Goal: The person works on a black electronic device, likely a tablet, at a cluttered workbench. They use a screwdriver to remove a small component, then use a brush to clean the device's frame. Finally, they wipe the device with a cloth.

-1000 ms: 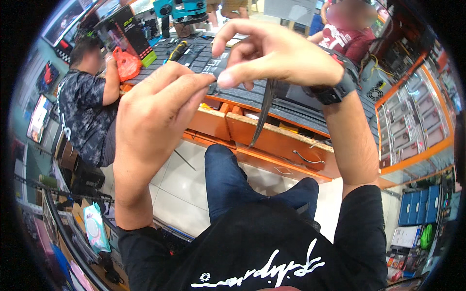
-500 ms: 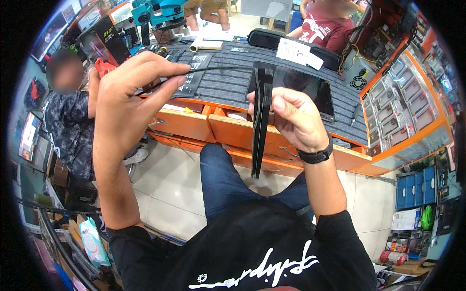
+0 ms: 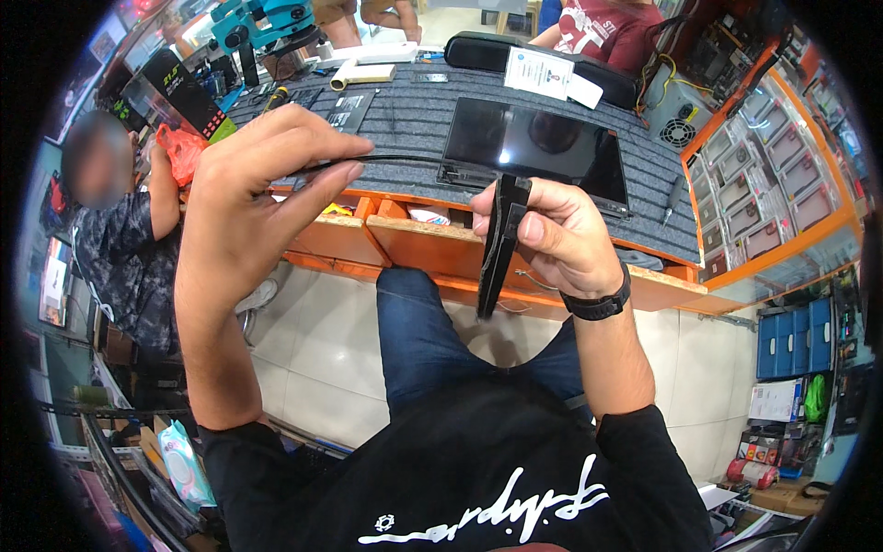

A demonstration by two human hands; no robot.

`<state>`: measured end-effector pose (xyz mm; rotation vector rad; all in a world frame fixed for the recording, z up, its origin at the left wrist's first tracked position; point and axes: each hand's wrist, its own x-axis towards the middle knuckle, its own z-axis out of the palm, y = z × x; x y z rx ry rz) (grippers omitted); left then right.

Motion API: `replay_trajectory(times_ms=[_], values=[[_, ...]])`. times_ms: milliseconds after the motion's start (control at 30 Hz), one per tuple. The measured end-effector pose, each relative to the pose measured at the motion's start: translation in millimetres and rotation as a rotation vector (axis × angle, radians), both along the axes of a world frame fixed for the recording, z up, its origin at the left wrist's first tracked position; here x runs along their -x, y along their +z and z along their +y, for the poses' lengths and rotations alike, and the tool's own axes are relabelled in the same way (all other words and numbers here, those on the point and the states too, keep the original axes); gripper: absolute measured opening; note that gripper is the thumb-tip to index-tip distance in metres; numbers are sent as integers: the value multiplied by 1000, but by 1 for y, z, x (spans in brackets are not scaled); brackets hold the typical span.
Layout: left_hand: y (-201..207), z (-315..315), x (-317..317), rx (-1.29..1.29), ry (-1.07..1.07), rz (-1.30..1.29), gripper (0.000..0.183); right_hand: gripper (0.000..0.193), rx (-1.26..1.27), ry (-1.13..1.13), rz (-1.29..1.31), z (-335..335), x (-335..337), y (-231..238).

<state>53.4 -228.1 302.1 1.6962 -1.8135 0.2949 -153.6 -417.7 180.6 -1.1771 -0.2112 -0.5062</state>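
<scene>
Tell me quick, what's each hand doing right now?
Left hand: fingers pinched shut on a thin black strip.
Right hand: closed around a long black bar, held upright.

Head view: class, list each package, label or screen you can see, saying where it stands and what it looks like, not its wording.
Dark glossy rectangular screen panel: flat on the grey ribbed mat.
White rectangular paper label: on the long black case behind.
Black box with coloured stripe: bench's left end.
Pale wipes packet: lower left.
</scene>
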Motion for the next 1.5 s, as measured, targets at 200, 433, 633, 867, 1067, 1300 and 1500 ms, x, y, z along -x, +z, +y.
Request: replay_trajectory(times_ms=[200,433,633,867,1067,1300,1500], values=[[-15,1,36,349,40,-86,36,41,-175,81,22,-8,-3,-4],[-72,-27,66,282,11,280,19,43,-100,-81,11,1,-7,-5],[-81,-38,69,239,23,405,16,41,-33,-139,31,0,-9,-7],[-90,-42,69,241,31,439,15,39,-32,-162,73,-1,-12,-11],[-93,-44,71,224,56,473,13,39,-39,-149,60,-1,-11,-13],[-94,-42,70,115,11,624,11,38,-21,-168,48,0,-11,-15],[-102,-45,69,-17,-101,1004,11,37,4,-189,68,-1,-9,-15]])
